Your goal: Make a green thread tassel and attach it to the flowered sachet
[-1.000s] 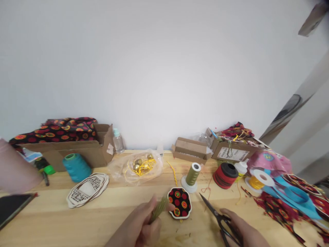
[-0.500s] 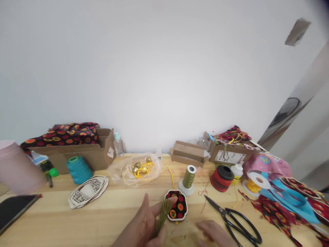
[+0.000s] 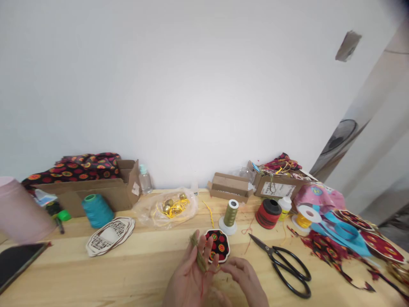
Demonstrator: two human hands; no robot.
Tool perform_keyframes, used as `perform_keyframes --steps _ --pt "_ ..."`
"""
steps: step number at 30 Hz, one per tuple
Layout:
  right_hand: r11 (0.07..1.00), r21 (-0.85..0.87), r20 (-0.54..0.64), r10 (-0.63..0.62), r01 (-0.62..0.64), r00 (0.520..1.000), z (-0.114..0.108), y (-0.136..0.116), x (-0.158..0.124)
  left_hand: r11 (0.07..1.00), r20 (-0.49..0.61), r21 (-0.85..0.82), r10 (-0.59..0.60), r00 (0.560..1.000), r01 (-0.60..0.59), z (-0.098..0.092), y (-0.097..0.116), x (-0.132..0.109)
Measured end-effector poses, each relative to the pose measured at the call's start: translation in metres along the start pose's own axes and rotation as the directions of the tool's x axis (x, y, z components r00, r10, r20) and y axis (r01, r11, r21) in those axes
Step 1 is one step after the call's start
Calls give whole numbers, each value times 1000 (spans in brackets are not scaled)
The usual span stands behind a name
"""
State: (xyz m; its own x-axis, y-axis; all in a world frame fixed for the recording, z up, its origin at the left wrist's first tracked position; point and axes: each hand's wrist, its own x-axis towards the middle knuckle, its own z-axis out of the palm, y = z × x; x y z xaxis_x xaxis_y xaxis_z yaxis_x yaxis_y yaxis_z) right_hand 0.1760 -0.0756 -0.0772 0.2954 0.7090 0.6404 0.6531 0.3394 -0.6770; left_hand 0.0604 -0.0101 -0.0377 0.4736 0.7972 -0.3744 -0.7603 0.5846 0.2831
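An olive-green thread bundle [image 3: 200,258] lies across the upturned palm of my left hand [image 3: 183,279], held by the thumb with the fingers curled beside it. Red thread [image 3: 212,271] runs from the bundle's lower end toward my right hand [image 3: 246,279], whose thumb and fingertips pinch it; another strand hangs down over the left palm. Just behind my left fingers, a patterned black-and-red fabric piece with a pale scalloped border [image 3: 220,245] rests on the table, partly covered by them. Black-handled scissors [image 3: 283,264] lie to the right of my right hand, blades pointing up-left.
Behind the hands stand an olive thread spool [image 3: 230,215] and a red-and-black thread roll [image 3: 269,214]. A plastic bag of bells and yellow cord [image 3: 174,207], a teal cone [image 3: 96,211] and wooden cutouts [image 3: 110,236] are on the left. Blue ribbon [image 3: 343,234] and fabric scraps [image 3: 332,251] lie right.
My left hand has turned palm-up with the bundle now slanting the other way. My right hand has come closer to it, and red thread now shows between them. The camera view has shifted slightly.
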Motion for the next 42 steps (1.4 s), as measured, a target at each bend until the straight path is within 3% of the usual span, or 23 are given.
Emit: perform_keyframes --steps 7,11,15,20,25,29,32,35,37,40,42 --pt "986 -130 92 -94 106 991 22 -28 23 994 217 -63 -71 974 87 -16 4 -5" --pt "979 -94 260 -151 181 954 19 -39 39 993 364 -101 -19 931 60 -31 19 -9" --pt "994 -69 457 -41 81 888 17 -50 50 994 464 -108 22 886 32 -44 33 -12" --pt "981 60 568 119 -185 815 27 -55 46 991 484 -133 80 871 -18 -47 41 -16" --pt "936 188 538 157 -299 828 32 -50 36 982 465 -185 130 876 -48 -44 35 -12" --pt "942 135 480 209 -308 852 18 -49 42 991 361 -130 84 929 -39 -48 34 -5" --pt "973 58 486 169 -224 857 -3 -53 60 992 221 63 97 970 -113 -52 47 -4" --pt "985 -35 571 160 -170 805 -23 -59 82 900 182 312 258 949 -304 -43 65 -8" --pt "977 -106 621 212 -187 755 -31 -61 94 730 243 566 295 924 -382 -28 70 -10" --pt "967 -140 676 251 -213 693 -35 -56 106 484 386 796 58 921 -364 0 62 -12" --pt "971 -136 689 236 -199 685 -34 -50 110 422 470 812 -65 880 -403 18 53 -10"
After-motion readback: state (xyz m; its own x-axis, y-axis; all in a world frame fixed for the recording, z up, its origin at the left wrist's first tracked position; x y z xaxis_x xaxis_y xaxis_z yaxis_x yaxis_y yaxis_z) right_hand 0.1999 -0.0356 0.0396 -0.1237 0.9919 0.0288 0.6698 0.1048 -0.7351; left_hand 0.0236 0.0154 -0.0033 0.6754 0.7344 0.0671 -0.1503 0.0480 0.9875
